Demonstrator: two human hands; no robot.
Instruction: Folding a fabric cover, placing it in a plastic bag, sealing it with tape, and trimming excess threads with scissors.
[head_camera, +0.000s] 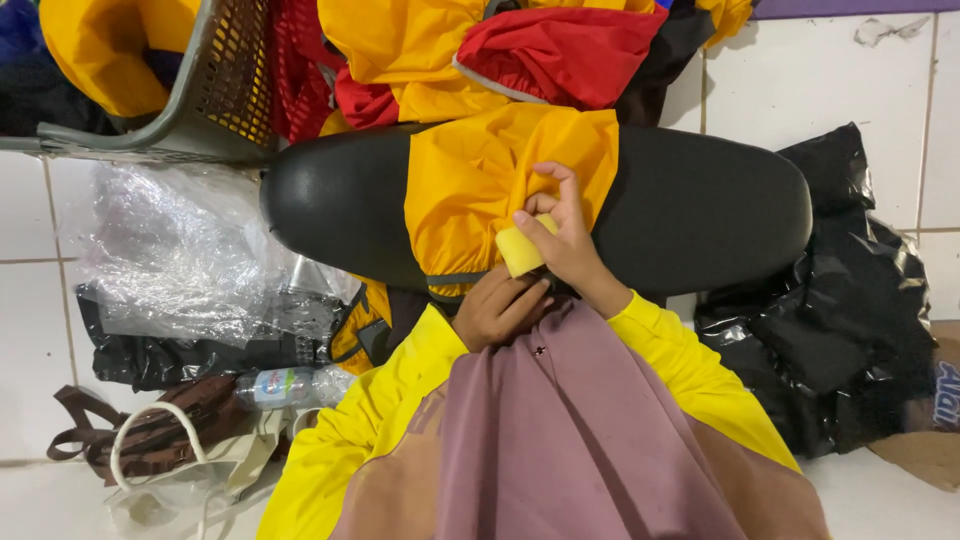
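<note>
R hand (570, 240) pinches yellow sponge block (520, 250) in closed fingers, pressed on yellow garment (480, 180) draped over black padded board (700, 210). L hand (497, 305) curled on fabric edge, grip unclear. I judge risk: slick fabric slides off board if hold slackens.

A grey basket (215, 120), clear plastic sheet (180, 250) (crumpled), black bag (850, 300), water bottle (285, 387).

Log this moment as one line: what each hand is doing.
right hand: holds yellow sponge, fingers on yellow fabric | left hand: on fabric's lower edge | fabric: draped over black ironing form
</note>
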